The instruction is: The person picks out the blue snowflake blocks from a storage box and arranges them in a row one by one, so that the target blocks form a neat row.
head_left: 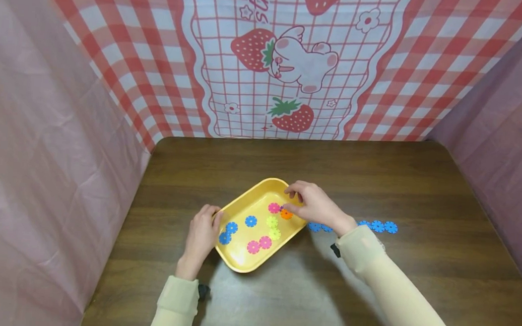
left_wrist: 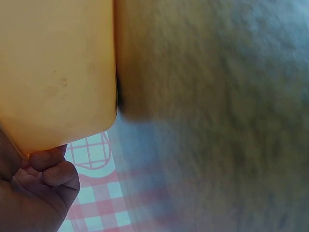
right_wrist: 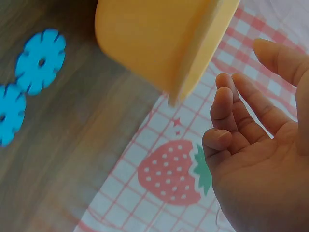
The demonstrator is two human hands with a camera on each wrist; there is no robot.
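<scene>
My left hand [head_left: 202, 232] grips the near-left rim of a yellow tray [head_left: 244, 195]; its curled fingers [left_wrist: 60, 174] show at the tray's edge in the left wrist view. Over the tray's right end hovers my right hand [head_left: 314, 203], fingers loosely bent and holding nothing in the right wrist view. Below its thumb lie an orange notched disc [head_left: 286, 214] and a pink notched disc [head_left: 274, 208]. Elsewhere in the tray are a yellow-green pair [head_left: 274, 233], a pink pair [head_left: 253, 247], a blue pair [head_left: 225, 238] and a single blue disc [head_left: 251, 221].
A row of linked blue discs [head_left: 377, 226] lies on the brown wooden table [head_left: 416, 285] to the right of the tray, partly hidden under my right forearm. Behind the table hangs a strawberry-print cloth [head_left: 264, 118]; pink curtains [head_left: 54, 133] flank both sides.
</scene>
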